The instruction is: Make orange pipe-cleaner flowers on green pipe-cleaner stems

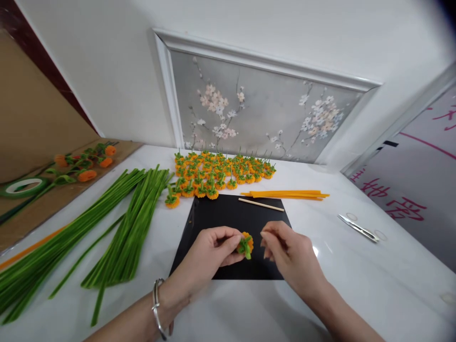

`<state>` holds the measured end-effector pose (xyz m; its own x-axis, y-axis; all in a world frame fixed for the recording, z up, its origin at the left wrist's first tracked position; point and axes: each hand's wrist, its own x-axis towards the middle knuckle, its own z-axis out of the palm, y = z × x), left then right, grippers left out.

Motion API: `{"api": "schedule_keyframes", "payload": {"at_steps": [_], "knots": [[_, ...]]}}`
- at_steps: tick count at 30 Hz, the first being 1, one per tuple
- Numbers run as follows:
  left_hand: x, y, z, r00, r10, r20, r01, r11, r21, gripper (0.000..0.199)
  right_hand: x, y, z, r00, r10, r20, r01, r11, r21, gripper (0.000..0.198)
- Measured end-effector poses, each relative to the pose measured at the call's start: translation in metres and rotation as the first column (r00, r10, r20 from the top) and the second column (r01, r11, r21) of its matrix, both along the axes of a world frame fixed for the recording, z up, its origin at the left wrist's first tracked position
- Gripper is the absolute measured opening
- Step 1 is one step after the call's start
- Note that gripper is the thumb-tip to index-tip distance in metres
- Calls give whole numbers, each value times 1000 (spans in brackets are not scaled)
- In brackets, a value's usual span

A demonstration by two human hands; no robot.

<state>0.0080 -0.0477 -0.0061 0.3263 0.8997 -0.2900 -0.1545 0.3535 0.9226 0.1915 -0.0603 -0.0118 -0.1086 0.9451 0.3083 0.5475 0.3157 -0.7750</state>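
Orange flower [246, 244] in left hand [213, 249], right hand [292, 249] near, black mat [226, 216]

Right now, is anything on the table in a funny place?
Maybe: an orange stem lies beside the left green bundle, far from the other orange stems on the right. It looks astray. Nothing seems spilled or broken.
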Motion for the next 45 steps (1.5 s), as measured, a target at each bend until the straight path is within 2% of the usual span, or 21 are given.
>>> {"api": "schedule_keyframes", "payload": {"at_steps": [2,3,5,8,10,13,16,20,23,27,30,34,40,42,45], "knots": [[0,0,0,1000,11,11,-11,999,34,23,-3,-2,0,990,51,-130,-80,972,-222,10],[1,-1,0,1000,15,18,-16,999,51,24,-6,-4,0,978,77,-196,-133,947,-293,11],[1,-2,0,1000,11,28,-13,998,68,24,-10,-5,-1,953,93,-287,-198,911,-361,12],[3,-2,0,1000,4,-4,-4,997,75,25,-15,-6,-2,950,72,-303,-186,912,-365,10],[3,0,-2,998,8,-64,-2,995,104,23,-15,-6,-3,966,83,-246,-164,930,-328,8],[2,3,-8,982,4,-190,43,970,239,12,-14,-7,-3,983,128,-133,-155,963,-220,10],[-1,5,-13,947,20,-321,116,909,400,15,-13,-7,-5,989,148,15,-146,987,-70,12],[-4,5,-12,885,59,-462,205,842,499,9,-13,-7,-9,981,141,132,-148,988,43,13],[-4,5,-10,863,78,-499,217,835,506,11,-13,-9,-9,977,167,134,-175,983,50,14],[-5,7,-8,941,-21,-337,139,934,329,13,-14,-11,-6,977,181,116,-187,981,43,13],[-5,8,-4,970,-100,-219,154,957,245,23,-12,-10,-4,982,158,106,-167,983,80,12],[-4,6,-4,948,-112,-296,212,919,331,12,-9,-7,-6,959,111,261,-162,970,181,13],[-3,2,-10,871,28,-490,233,855,464,12,-8,-6,-6,806,-23,592,-226,912,343,19],[-3,1,-10,847,42,-530,260,836,483,12,-9,-7,-6,782,-36,622,-247,899,362,20],[-3,1,-8,823,51,-566,287,823,491,12,-10,-7,-8,804,-21,594,-241,902,358,24]]}}
